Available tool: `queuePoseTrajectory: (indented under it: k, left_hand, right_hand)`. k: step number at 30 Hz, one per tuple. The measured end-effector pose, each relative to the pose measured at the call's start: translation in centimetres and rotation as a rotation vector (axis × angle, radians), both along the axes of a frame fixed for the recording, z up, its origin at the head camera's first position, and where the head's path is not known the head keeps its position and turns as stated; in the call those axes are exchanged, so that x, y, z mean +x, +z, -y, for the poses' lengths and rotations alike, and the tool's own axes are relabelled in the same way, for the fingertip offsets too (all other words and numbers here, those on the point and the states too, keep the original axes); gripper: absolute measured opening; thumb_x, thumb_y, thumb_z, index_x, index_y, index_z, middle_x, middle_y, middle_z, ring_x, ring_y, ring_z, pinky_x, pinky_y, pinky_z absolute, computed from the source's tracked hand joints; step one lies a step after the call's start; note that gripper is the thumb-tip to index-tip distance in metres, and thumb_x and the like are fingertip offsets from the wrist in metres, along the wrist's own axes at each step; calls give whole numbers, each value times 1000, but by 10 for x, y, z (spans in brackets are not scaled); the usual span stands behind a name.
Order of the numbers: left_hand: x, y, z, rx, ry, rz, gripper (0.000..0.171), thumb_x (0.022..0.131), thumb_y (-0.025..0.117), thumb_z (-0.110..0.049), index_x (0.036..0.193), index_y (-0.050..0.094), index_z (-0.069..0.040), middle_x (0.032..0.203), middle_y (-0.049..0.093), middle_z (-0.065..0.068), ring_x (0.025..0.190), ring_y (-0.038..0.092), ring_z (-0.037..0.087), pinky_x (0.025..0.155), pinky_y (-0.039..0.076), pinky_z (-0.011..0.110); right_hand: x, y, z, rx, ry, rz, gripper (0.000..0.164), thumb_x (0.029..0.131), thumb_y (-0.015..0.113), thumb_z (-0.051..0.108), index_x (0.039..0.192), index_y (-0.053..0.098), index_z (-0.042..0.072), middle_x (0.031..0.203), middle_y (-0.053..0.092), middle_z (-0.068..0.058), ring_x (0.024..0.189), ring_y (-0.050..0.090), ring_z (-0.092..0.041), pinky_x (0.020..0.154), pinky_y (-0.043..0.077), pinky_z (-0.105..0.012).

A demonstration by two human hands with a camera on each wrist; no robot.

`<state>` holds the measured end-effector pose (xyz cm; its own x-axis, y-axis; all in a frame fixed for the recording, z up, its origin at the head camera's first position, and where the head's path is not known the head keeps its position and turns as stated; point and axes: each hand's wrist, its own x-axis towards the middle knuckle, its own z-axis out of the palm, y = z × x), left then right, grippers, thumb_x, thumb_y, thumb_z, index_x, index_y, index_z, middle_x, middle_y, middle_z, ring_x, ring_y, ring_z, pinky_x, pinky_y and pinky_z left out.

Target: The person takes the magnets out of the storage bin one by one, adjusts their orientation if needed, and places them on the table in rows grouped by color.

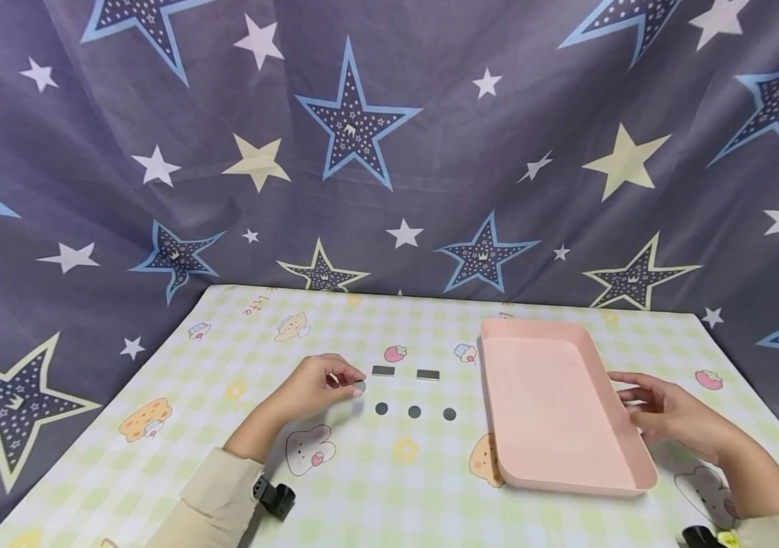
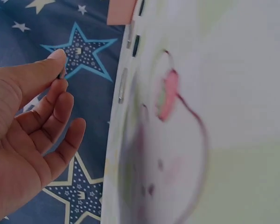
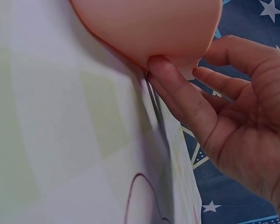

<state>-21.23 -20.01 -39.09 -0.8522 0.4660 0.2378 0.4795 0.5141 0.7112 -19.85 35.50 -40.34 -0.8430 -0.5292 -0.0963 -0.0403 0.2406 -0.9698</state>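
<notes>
My left hand pinches a small dark grey disc between thumb and fingertips, raised over the table. In the left wrist view the disc shows edge-on, with the other fingers loosely bent. Three similar discs lie in a row to the right of that hand. Behind them sit two small dark rectangular blocks with light front edges. Over on the right, my right hand touches the outer right wall of a pink tray; its thumb and extended fingers rest along that side in the right wrist view.
A checked cloth with cartoon prints covers the table. Directly behind the table's far edge hangs a dark curtain with stars. The tray's raised walls stand to the right of the discs and blocks.
</notes>
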Motion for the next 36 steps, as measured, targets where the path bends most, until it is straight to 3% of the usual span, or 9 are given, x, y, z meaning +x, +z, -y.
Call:
queuePoseTrajectory:
  k: [9,19,26,36]
  left_hand:
    - [-4,-7,6,-77,-43,20,13,85,75,-6,98,76,-3,88,66,-2,75,59,10,68,54,26]
    - [-11,-9,6,-265,-93,19,10,84,77,-8,94,77,-8,85,65,-5,74,56,6,66,51,24]
    - [-14,-12,6,-310,-77,30,11,83,77,-8,94,78,-10,85,63,-7,72,53,6,65,48,24]
    - [-16,-15,9,-292,-99,24,14,82,79,-8,96,78,-8,85,63,-5,72,53,6,65,49,24]
  right_hand:
    - [2,1,2,24,-21,23,53,98,53,2,146,41,21,124,56,-1,104,62,-13,77,57,-45]
    - [1,2,1,34,-27,40,54,98,54,4,148,38,17,127,55,-4,105,62,-14,78,57,-45]
    - [-1,2,2,30,-27,53,53,99,52,4,147,39,22,128,55,-5,105,63,-14,78,57,-46]
    - [-2,0,1,12,-14,44,52,99,51,1,139,44,35,127,55,-5,105,62,-13,78,57,-44]
